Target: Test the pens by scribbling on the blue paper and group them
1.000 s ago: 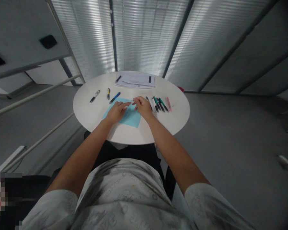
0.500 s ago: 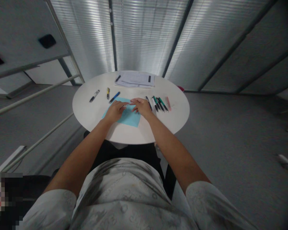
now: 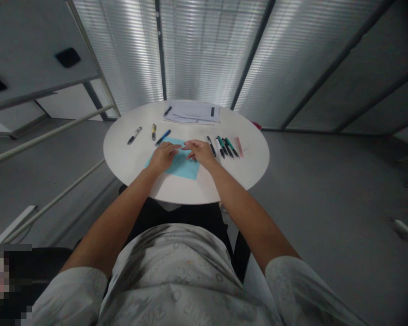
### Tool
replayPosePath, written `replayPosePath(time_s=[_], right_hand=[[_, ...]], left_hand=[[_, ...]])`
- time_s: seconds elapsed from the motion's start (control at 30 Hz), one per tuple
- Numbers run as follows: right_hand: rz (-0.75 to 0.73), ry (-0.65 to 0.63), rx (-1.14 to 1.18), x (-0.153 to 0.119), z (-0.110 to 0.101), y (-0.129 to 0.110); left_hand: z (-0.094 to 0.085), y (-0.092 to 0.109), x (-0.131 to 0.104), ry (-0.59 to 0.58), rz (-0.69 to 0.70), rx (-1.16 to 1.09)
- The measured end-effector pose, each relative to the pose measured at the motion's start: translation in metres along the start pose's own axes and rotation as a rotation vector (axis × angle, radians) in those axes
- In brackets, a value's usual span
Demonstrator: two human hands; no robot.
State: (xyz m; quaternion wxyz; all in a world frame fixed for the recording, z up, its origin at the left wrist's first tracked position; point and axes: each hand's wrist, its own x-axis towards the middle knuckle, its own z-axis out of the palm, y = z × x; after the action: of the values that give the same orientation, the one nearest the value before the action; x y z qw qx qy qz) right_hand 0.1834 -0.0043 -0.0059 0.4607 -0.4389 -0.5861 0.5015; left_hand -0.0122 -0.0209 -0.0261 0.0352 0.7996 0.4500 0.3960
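Over a light blue sheet of paper (image 3: pixel 185 170) on the round white table, my left hand (image 3: pixel 162 156) and my right hand (image 3: pixel 200 152) face each other with fingertips almost meeting. The left fingers are bent and pressed together in a pinch. On the right, thumb and forefinger point toward the left fingertips, the other fingers curled below. Whatever lies between them is too small and pale to make out. A blue pen (image 3: pixel 162 137) rests just beyond my left hand. Close to my right hand lies a dark pen (image 3: pixel 211 146).
Several green, black and white pens (image 3: pixel 227 148) and a pinkish stick (image 3: pixel 239 147) lie at the right. A yellow pen (image 3: pixel 154 131) and a black-and-silver pen (image 3: pixel 134 136) are at the left. Stacked papers (image 3: pixel 191 113) sit at the table's (image 3: pixel 255 158) far edge.
Both hands stay over the blue sheet with only slight finger movement. A pale sliver between the fingertips shows less clearly now. The pens and papers have not moved.
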Motion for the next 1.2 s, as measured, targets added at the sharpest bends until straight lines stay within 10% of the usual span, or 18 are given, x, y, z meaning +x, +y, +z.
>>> replayPosePath(time_s=[0.53, 1.2], right_hand=[[-0.082, 0.186, 0.16, 0.0083, -0.0084, -0.0027], [-0.01, -0.018, 0.091, -0.0002, 0.0002, 0.0002]], left_hand=[[0.0006, 0.0008, 0.0019, 0.104, -0.131, -0.128], [0.0037, -0.0059, -0.0021, 0.025, -0.1, -0.193]])
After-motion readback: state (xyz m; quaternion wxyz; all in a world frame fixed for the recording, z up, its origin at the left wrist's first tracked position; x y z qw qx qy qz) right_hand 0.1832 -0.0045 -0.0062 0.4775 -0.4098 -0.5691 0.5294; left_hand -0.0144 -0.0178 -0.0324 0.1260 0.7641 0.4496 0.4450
